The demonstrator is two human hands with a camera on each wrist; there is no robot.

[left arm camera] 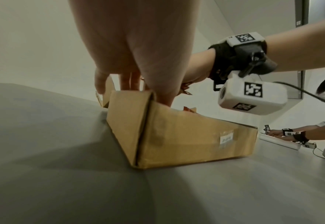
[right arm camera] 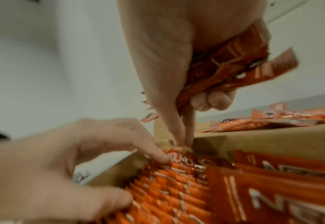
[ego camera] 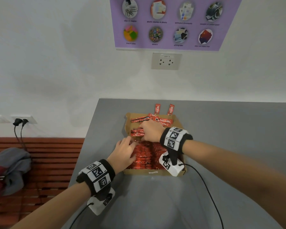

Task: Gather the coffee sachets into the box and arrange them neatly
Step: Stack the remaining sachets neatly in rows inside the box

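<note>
An open cardboard box (ego camera: 153, 173) on the grey table holds red coffee sachets (ego camera: 145, 156) standing in tight rows. Loose sachets (ego camera: 162, 121) lie crosswise at its far end, and two more (ego camera: 157, 109) lean over the back wall. My right hand (ego camera: 143, 138) grips a bundle of sachets (right arm camera: 234, 60) in its curled fingers, while its thumb and forefinger pinch the top of one sachet (right arm camera: 182, 149) at the far end of the left row. My left hand (ego camera: 132, 142) rests on that row, forefinger (right arm camera: 161, 157) and thumb (right arm camera: 119, 195) pressing its tops.
The grey table (ego camera: 229, 138) ends just left of the box, with a slatted wooden bench (ego camera: 48, 162) and a grey bag (ego camera: 12, 166) below. A white wall with a socket (ego camera: 166, 61) stands behind. Camera cables (ego camera: 205, 184) trail over the table. Another person's hands (left arm camera: 284, 133) work far right.
</note>
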